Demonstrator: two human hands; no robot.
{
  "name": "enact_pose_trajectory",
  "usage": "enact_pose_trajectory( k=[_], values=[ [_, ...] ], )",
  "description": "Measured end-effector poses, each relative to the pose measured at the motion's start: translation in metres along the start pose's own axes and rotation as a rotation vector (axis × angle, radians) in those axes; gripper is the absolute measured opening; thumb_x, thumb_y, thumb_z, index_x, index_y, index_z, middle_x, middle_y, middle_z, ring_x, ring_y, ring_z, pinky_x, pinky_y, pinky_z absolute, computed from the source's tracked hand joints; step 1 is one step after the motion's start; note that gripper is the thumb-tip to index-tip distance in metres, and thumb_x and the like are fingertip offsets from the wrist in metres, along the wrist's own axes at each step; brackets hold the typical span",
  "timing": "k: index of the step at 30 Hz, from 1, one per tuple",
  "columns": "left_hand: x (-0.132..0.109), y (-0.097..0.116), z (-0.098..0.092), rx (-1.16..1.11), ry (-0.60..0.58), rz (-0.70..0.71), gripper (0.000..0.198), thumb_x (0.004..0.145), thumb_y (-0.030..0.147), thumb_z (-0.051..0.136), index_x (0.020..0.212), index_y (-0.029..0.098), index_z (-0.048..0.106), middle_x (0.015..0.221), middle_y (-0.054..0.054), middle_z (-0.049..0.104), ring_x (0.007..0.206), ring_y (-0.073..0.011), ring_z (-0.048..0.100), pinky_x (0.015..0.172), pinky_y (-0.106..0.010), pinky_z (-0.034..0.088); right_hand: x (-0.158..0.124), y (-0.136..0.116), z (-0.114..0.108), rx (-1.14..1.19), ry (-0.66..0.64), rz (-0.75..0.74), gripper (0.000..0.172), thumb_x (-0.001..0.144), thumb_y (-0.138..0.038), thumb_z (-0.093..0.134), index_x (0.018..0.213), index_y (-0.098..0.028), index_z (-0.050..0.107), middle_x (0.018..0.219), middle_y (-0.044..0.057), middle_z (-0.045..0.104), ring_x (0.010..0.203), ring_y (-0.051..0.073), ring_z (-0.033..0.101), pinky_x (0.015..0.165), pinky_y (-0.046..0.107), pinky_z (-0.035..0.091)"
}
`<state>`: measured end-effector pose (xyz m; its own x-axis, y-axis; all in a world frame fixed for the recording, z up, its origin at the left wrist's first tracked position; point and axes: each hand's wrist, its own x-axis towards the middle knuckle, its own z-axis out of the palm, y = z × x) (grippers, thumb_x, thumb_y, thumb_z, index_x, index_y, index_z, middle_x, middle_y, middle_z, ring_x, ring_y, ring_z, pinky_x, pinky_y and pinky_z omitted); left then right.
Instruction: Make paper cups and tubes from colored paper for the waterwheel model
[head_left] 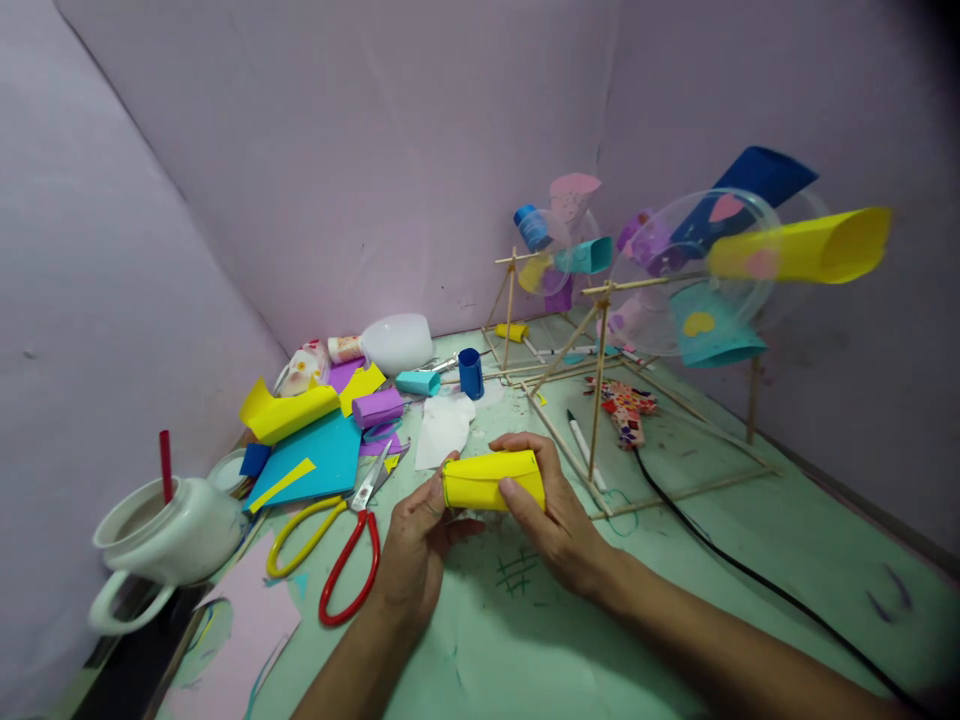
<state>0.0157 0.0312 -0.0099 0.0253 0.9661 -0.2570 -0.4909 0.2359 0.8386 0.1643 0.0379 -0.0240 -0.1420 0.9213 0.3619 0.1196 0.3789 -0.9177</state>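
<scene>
I find the yellow tube [487,482] right of the scissors [360,503], grasped by the left hand [417,530] at the end nearer them and the right hand [553,512] at the far end. Slack hold could open its seam [480,477]; overpressing could crush it.

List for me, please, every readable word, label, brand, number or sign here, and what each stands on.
"#"-like sign: hand-drawn on the pale green tabletop.
Faint marks on the small raised blue cylinder at the back: too small and blurred to read.
No words, brands or numbers can be read.
</scene>
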Motion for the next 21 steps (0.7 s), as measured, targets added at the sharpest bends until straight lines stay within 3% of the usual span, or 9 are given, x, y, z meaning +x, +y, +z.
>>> enact_pose_trajectory(
  k=[12,21],
  values=[
    [0.0031,-0.0014,-0.0089,-0.070,-0.090,-0.023,0.036,0.074,0.019,0.064,0.110,0.018,0.064,0.108,-0.008,0.064,0.087,-0.0188,0.060,0.070,-0.030,0.054,-0.0009,-0.0011,-0.0005,0.013,-0.035,-0.018,0.028,0.086,-0.029,0.042,0.112,-0.022,0.033,0.111,0.008,0.048,0.102,0.021,0.049,0.079,0.032,0.043],
    [0.0028,0.0012,-0.0070,-0.141,-0.071,-0.084,0.032,0.078,0.015,0.059,0.110,0.017,0.063,0.102,-0.008,0.066,0.086,-0.0195,0.061,0.073,-0.036,0.055,-0.0011,-0.0018,-0.0011,0.024,-0.041,-0.018,0.030,0.086,-0.030,0.042,0.112,-0.021,0.033,0.108,0.008,0.049,0.096,0.020,0.051,0.078,0.032,0.044]
  ],
)
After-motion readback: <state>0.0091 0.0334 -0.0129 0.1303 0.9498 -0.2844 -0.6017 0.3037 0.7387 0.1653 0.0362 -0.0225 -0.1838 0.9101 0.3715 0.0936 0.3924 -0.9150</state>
